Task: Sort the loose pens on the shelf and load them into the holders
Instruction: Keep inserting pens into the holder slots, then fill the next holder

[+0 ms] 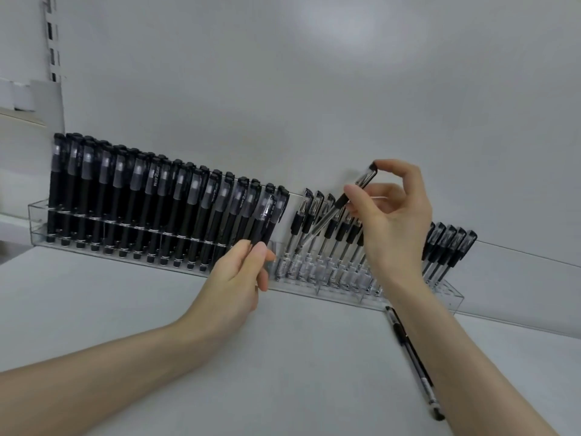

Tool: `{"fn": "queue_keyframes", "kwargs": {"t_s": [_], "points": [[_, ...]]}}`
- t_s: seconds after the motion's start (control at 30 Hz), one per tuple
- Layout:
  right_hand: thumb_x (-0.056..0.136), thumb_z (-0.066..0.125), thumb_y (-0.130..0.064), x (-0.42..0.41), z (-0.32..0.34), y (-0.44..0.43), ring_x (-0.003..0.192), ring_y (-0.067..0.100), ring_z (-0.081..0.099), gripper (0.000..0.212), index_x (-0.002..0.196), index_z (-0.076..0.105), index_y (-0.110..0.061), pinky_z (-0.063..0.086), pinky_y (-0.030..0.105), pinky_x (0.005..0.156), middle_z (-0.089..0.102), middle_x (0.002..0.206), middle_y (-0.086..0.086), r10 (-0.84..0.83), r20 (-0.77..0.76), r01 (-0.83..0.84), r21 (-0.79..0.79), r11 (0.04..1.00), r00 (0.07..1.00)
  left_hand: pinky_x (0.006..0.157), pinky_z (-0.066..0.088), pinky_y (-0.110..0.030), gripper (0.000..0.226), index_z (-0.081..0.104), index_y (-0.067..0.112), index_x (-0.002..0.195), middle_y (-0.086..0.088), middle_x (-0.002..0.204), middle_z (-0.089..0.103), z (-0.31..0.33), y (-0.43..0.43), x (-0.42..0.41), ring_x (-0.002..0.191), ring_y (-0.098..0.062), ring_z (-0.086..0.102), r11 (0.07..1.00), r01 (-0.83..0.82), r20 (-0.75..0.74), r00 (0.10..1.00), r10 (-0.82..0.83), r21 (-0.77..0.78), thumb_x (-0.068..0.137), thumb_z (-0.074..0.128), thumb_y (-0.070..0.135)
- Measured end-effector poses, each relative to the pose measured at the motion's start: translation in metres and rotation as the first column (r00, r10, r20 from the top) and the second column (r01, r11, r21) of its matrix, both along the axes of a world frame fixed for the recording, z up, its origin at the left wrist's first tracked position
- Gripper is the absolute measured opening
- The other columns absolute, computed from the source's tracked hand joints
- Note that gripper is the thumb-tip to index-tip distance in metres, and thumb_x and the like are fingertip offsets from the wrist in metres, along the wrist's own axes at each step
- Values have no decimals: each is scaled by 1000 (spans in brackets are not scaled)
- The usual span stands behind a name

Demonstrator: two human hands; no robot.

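A long clear acrylic holder runs along the back of the white shelf. Its left half is packed with black-barrelled pens; its right half holds clear-barrelled pens with black caps. My left hand grips the lower end of a black-barrelled pen at the right end of the black row. My right hand pinches a clear-barrelled pen by its cap, tilted, its tip pointing down-left over the clear-pen slots. One loose clear pen lies on the shelf by my right forearm.
A white back wall rises behind the holder. A slotted shelf upright stands at the upper left, with another shelf edge beside it. Several slots at the holder's far right end hold no pens.
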State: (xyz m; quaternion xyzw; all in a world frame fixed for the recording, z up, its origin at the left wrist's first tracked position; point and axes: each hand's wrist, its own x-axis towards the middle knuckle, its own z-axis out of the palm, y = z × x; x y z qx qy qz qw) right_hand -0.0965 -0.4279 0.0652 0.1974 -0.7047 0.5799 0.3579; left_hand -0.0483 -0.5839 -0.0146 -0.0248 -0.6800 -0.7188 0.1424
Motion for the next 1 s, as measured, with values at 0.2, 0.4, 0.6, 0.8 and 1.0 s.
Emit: {"fn": "queue_keyframes", "kwargs": {"t_s": [0.2,0.4,0.6,0.8,1.0], "points": [[83,72,-13,-19,-10,-3,73,15,63,31,105,55,-27,51,21,68,63,79,-1,-71,-66,78,112,991,995,35,23,-11,26,58,11,94,4,61,47,-1,-2,-1,37,-3,31,1000,4,-10,1000,-4,-19,100,38,26],[85,71,-14,-26,-19,-9,73,12,63,29,105,56,-29,51,21,69,64,80,0,-44,-52,52,178,983,998,35,24,-16,26,56,15,97,4,56,49,1,-2,2,35,-7,31,999,39,-1,999,-39,-22,100,35,29],[87,68,-12,-32,-27,-7,76,13,67,29,110,62,-27,54,30,77,67,79,-5,-56,27,44,340,939,998,34,24,-14,26,56,15,98,1,55,48,1,-2,2,34,-6,30,999,34,-2,999,-34,-29,101,34,29],[88,67,-13,-29,-27,-5,75,11,67,29,114,63,-24,55,33,78,68,77,-6,-91,48,63,411,909,995,34,24,-15,26,57,15,97,1,55,48,1,-2,2,35,-6,30,999,35,-1,999,-35,-32,101,35,29],[89,65,-16,-27,-27,-4,77,14,66,29,117,62,-25,53,41,83,69,77,-2,-126,73,77,472,878,989,35,22,-14,26,57,15,98,1,56,48,1,-2,3,34,-6,28,999,49,1,999,-49,-17,101,35,28]]}}
